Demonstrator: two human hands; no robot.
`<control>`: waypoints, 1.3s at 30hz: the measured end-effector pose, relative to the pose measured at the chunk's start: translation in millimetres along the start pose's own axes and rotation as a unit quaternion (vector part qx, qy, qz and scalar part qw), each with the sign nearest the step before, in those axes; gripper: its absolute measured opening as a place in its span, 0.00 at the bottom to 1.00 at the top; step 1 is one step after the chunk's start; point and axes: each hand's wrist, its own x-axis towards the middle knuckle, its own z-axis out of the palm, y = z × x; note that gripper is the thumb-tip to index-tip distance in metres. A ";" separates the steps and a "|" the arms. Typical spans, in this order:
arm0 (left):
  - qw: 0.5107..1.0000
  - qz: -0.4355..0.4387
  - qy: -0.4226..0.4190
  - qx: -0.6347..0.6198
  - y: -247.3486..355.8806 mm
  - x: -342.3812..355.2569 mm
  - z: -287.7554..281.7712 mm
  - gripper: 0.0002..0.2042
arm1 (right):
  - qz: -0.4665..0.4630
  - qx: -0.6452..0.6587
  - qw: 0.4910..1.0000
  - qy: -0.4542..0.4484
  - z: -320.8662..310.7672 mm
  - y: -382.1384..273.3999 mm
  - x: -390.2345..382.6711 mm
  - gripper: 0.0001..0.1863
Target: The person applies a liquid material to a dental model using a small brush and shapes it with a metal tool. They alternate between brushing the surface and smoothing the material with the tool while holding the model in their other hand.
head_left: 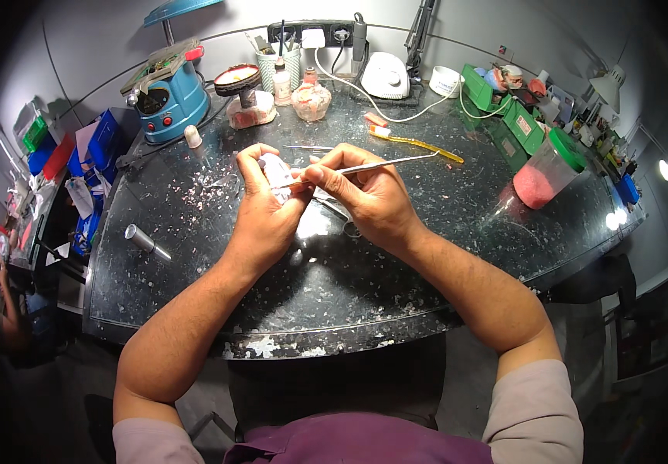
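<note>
My left hand [263, 213] holds a small white and pink dental model [277, 170] above the middle of the dark speckled worktable [195, 255]. My right hand [369, 197] grips a thin metal hand tool [384, 164], whose tip rests against the model. The tool's shaft points off to the right. Both hands touch each other over the bench, and the fingers hide most of the model.
A blue machine [165, 97] stands at the back left, a cup of tools [280, 66] and a pink glass bottle [311, 99] behind. A yellow toothbrush [419, 144], a clear jar of pink powder [547, 170], green boxes [504, 116] and a metal cylinder [145, 241] also lie around.
</note>
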 end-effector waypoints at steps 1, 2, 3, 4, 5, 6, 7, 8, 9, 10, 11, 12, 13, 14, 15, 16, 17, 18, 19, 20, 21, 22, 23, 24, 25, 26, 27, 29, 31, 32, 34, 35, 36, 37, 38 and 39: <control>1.000 -0.007 0.000 -0.004 0.6 -0.4 -0.5 0.24 | -0.010 0.016 1.000 0.001 0.9 -0.7 0.1 0.11; 1.000 -0.007 0.001 -0.004 -0.3 -0.6 -0.9 0.24 | -0.010 0.016 1.000 0.000 1.2 -0.9 0.3 0.11; 1.000 0.001 0.003 0.003 -1.8 -0.6 -1.2 0.24 | -0.010 0.010 1.000 -0.003 1.2 -1.1 0.3 0.10; 1.000 0.008 0.005 0.010 -2.9 -0.3 -1.0 0.24 | -0.011 0.004 1.000 -0.005 0.5 -1.2 0.3 0.10; 1.000 0.008 0.005 0.010 -2.2 -0.2 -0.5 0.24 | -0.010 0.003 1.000 -0.005 0.0 -1.0 0.2 0.10; 1.000 0.007 0.002 0.003 -0.7 -0.1 0.1 0.24 | -0.011 -0.002 1.000 -0.004 -0.4 -0.6 0.1 0.10; 1.000 0.007 -0.001 -0.004 0.4 -0.4 0.0 0.24 | -0.011 -0.008 1.000 -0.005 -0.2 -0.5 0.2 0.10; 1.000 0.007 0.000 -0.004 0.1 -0.7 -0.5 0.24 | -0.011 -0.007 1.000 -0.005 -0.1 0.1 0.3 0.10; 1.000 0.008 -0.001 -0.001 -0.4 -0.8 -1.1 0.24 | -0.014 -0.015 1.000 -0.004 -0.1 1.0 0.5 0.10; 1.000 0.010 -0.002 0.002 -0.5 -0.7 -1.2 0.24 | -0.017 -0.024 1.000 -0.003 -0.2 1.0 0.5 0.10; 1.000 0.010 -0.002 0.002 -0.2 -0.6 -1.2 0.24 | -0.017 -0.024 1.000 -0.003 -0.2 0.6 0.4 0.10; 1.000 0.011 -0.004 0.003 0.3 -0.3 -1.1 0.24 | -0.019 -0.025 0.999 -0.001 -0.1 0.1 0.2 0.10; 1.000 0.011 -0.006 0.005 0.2 -0.3 -1.2 0.25 | -0.021 -0.026 0.999 0.002 0.1 0.2 0.0 0.10; 1.000 0.011 -0.006 0.005 -0.8 -0.2 -1.4 0.25 | -0.021 -0.026 0.999 0.002 0.2 0.3 0.0 0.10; 1.000 0.009 -0.004 0.012 -2.4 -0.2 -1.5 0.25 | -0.024 -0.034 0.999 0.001 0.4 0.4 0.0 0.10; 1.000 0.007 -0.002 0.019 -3.0 -0.2 -1.6 0.25 | -0.027 -0.043 0.999 0.001 0.6 0.2 0.1 0.10; 1.000 0.007 -0.002 0.019 -1.4 -0.5 -1.4 0.25 | -0.027 -0.042 0.999 0.001 1.2 -0.4 0.0 0.10; 1.000 0.004 -0.002 0.021 1.4 -1.0 -1.1 0.25 | -0.026 -0.046 0.999 -0.001 2.1 -1.3 -0.1 0.10; 1.000 0.001 -0.002 0.022 2.8 -1.3 -0.5 0.25 | -0.024 -0.050 0.998 -0.003 2.2 -1.8 -0.4 0.11; 1.000 0.001 -0.002 0.022 2.9 -1.3 -0.2 0.25 | -0.024 -0.050 0.998 -0.003 2.0 -2.1 -0.4 0.11; 1.000 0.002 -0.002 0.026 3.0 -1.3 -0.1 0.25 | -0.027 -0.065 0.998 -0.004 1.7 -2.5 -0.4 0.11; 1.000 0.002 -0.002 0.029 3.2 -1.2 0.4 0.25 | -0.031 -0.079 0.996 -0.006 1.2 -2.9 -0.6 0.11; 1.000 0.003 -0.003 0.028 3.1 -1.0 0.5 0.25 | -0.031 -0.080 0.996 -0.006 1.3 -0.7 -0.6 0.11; 1.000 0.006 -0.003 0.017 2.8 -0.6 0.4 0.25 | -0.038 -0.047 0.998 0.002 1.6 3.5 -0.1 0.11; 1.000 0.008 -0.003 0.007 2.1 -0.3 0.1 0.24 | -0.044 -0.013 0.999 0.009 2.5 5.6 0.6 0.11; 1.000 0.007 -0.002 0.007 2.1 0.2 0.2 0.24 | -0.044 -0.013 0.999 0.009 2.3 5.2 0.3 0.11; 1.000 0.008 -0.004 0.003 2.5 0.8 0.4 0.24 | -0.037 -0.016 0.999 0.009 2.4 3.3 0.0 0.11; 1.000 0.008 -0.005 -0.001 2.6 0.5 0.2 0.25 | -0.030 -0.019 0.999 0.008 2.4 1.6 -0.5 0.11; 1.000 0.003 0.000 0.005 0.6 -0.5 -0.3 0.24 | -0.037 -0.049 0.998 0.009 2.2 1.2 -0.6 0.11; 1.000 0.003 0.000 0.005 -0.3 -0.4 -0.1 0.24 | -0.037 -0.049 0.998 0.009 2.1 1.7 -0.3 0.11; 1.000 0.003 0.001 0.007 -1.8 0.0 -0.1 0.25 | -0.045 -0.045 0.998 0.005 1.9 3.7 0.5 0.12; 1.000 0.003 0.001 0.007 -0.7 -0.1 0.0 0.25 | -0.045 -0.045 0.998 0.005 2.4 3.4 0.4 0.12; 1.000 -0.005 0.002 0.012 1.2 -0.4 0.4 0.25 | -0.042 -0.047 0.998 0.007 3.2 2.6 -0.1 0.12; 1.000 -0.013 0.003 0.016 2.3 -0.7 0.7 0.25 | -0.040 -0.050 0.998 0.008 3.8 1.9 -0.4 0.12; 1.000 -0.013 0.004 0.016 2.1 -1.0 0.6 0.25 | -0.040 -0.050 0.998 0.008 4.2 1.2 -0.4 0.12; 1.000 -0.010 0.004 0.022 1.9 -1.3 0.5 0.25 | -0.034 -0.049 0.998 0.006 4.7 0.6 -0.4 0.12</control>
